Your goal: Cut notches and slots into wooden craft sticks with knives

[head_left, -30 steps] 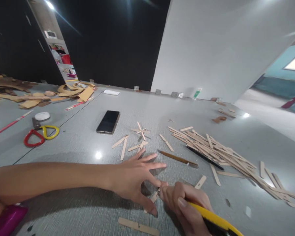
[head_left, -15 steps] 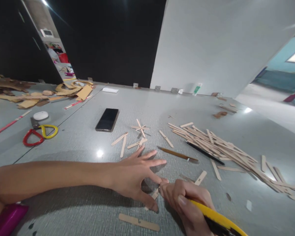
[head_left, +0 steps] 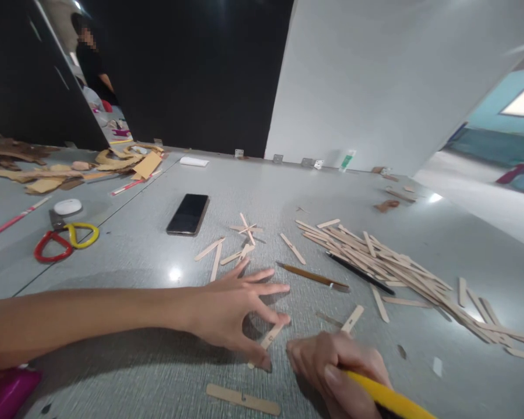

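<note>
My left hand point(head_left: 233, 308) lies on the grey table point(head_left: 126, 256), its thumb and forefinger pressing down a short wooden stick point(head_left: 268, 338) while the other fingers spread out. My right hand point(head_left: 336, 369) is closed round a yellow utility knife point(head_left: 386, 398) just right of that stick, a small gap apart from it. Another flat stick point(head_left: 242, 399) lies near the front edge below both hands.
A heap of wooden sticks point(head_left: 388, 265) spreads to the right, with a brown pencil point(head_left: 312, 276) and a black pen point(head_left: 360, 272) beside it. A phone point(head_left: 187, 214), loose sticks point(head_left: 231, 247), red and yellow scissors point(head_left: 65, 241) and cardboard scraps point(head_left: 61, 169) lie further back. A person point(head_left: 91, 61) stands far left.
My right hand with the knife has drawn back from the stick towards me. The left hand stays on the stick. A person has come into view at the far left.
</note>
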`<state>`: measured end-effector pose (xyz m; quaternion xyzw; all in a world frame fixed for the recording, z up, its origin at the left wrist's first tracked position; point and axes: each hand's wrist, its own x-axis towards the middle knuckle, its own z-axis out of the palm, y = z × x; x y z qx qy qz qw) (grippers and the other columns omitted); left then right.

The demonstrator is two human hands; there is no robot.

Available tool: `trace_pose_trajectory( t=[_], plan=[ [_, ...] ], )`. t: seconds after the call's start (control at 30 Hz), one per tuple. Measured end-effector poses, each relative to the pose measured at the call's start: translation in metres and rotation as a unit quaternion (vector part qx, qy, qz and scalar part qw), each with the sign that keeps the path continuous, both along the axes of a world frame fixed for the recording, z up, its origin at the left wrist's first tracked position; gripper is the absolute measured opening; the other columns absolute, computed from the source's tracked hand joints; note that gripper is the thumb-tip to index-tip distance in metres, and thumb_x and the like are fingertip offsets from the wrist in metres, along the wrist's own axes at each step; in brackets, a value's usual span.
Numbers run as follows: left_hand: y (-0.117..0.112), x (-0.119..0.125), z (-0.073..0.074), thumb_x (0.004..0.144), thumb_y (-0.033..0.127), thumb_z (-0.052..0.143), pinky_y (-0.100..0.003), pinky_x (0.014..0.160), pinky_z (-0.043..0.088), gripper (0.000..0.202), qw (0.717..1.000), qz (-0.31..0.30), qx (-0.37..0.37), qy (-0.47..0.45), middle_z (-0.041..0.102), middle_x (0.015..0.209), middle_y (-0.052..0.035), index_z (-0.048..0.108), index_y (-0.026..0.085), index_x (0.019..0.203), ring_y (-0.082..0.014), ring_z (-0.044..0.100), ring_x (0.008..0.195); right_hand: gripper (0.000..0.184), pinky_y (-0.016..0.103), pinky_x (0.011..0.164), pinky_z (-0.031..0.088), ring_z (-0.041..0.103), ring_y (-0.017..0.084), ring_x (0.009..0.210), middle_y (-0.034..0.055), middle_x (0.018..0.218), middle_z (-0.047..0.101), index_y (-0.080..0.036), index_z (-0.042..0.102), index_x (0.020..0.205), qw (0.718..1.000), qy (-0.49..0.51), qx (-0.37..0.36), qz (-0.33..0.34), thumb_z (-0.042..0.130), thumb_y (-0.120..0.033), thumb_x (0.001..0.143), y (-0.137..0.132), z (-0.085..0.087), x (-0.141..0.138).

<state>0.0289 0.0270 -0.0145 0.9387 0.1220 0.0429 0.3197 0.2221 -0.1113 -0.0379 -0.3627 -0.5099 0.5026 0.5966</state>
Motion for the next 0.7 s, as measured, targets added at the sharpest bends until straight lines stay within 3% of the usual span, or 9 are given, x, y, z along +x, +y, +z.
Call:
trace_pose_trajectory(
  t=[0.17,0.27,0.37,0.43,0.5,0.6,0.7],
  plan=[
    [0.002,-0.003,0.001,0.084,0.071,0.074,-0.076,0.121,-0.010,0.076,1.000,0.002,-0.005,-0.006,0.025,0.173,-0.0069,0.057,0.036,0.150,-0.0428,0.006,0.161,0.040,0.035,0.056,0.029,0.027,0.016,0.055,-0.0057,0.058,0.026,-0.025,0.043,0.066,0.999,0.044,0.005,-0.005,0.058,-0.043,0.100,0.006,0.009,0.006],
    [0.001,-0.002,-0.002,0.079,0.071,0.080,-0.077,0.121,-0.007,0.077,1.000,0.008,-0.006,-0.025,0.030,0.171,-0.0080,0.061,0.037,0.147,-0.0447,0.011,0.160,0.036,0.037,0.063,0.039,0.040,0.018,0.059,-0.0027,0.060,0.040,-0.025,0.056,0.069,0.998,0.053,0.017,-0.029,0.059,-0.044,0.100,0.017,0.021,0.011],
    [0.002,-0.001,-0.005,0.074,0.070,0.084,-0.080,0.119,-0.007,0.077,0.999,0.014,-0.011,-0.044,0.034,0.170,-0.0075,0.065,0.039,0.141,-0.0471,0.015,0.159,0.041,0.038,0.073,0.048,0.059,0.026,0.084,0.0077,0.082,0.065,-0.024,0.072,0.074,0.995,-0.008,0.012,-0.097,0.062,-0.059,0.092,0.026,0.028,0.019],
    [0.003,-0.001,-0.007,0.072,0.070,0.086,-0.080,0.118,-0.008,0.080,0.998,0.019,-0.019,-0.052,0.037,0.169,-0.0076,0.064,0.039,0.142,-0.0474,0.017,0.159,0.050,0.032,0.058,0.047,0.059,0.022,0.073,0.0076,0.080,0.066,-0.023,0.079,0.082,0.989,-0.049,-0.009,-0.141,0.057,-0.068,0.091,0.030,0.029,0.025],
    [0.003,-0.002,-0.009,0.073,0.070,0.085,-0.079,0.119,-0.009,0.083,0.997,0.030,-0.033,-0.058,0.038,0.168,-0.0083,0.060,0.038,0.146,-0.0460,0.019,0.159,0.049,0.026,0.044,0.036,0.049,0.015,0.052,0.0024,0.066,0.062,-0.025,0.081,0.098,0.984,-0.067,-0.033,-0.163,0.051,-0.065,0.099,0.033,0.031,0.031],
    [0.001,-0.004,-0.010,0.079,0.070,0.080,-0.076,0.122,-0.010,0.085,0.996,0.048,-0.055,-0.057,0.039,0.167,-0.0084,0.054,0.035,0.152,-0.0433,0.018,0.160,0.037,0.024,0.044,0.042,0.055,0.014,0.052,0.0017,0.071,0.068,-0.026,0.076,0.115,0.978,-0.139,-0.070,-0.141,0.056,-0.055,0.103,0.036,0.039,0.041],
    [0.001,-0.005,-0.011,0.084,0.071,0.076,-0.072,0.124,-0.011,0.084,0.996,0.050,-0.053,-0.055,0.039,0.168,-0.0074,0.050,0.033,0.155,-0.0406,0.018,0.160,0.030,0.023,0.047,0.046,0.056,0.014,0.052,-0.0015,0.065,0.063,-0.024,0.073,0.098,0.961,-0.246,-0.076,-0.103,0.066,-0.054,0.099,0.036,0.051,0.049]
  ],
)
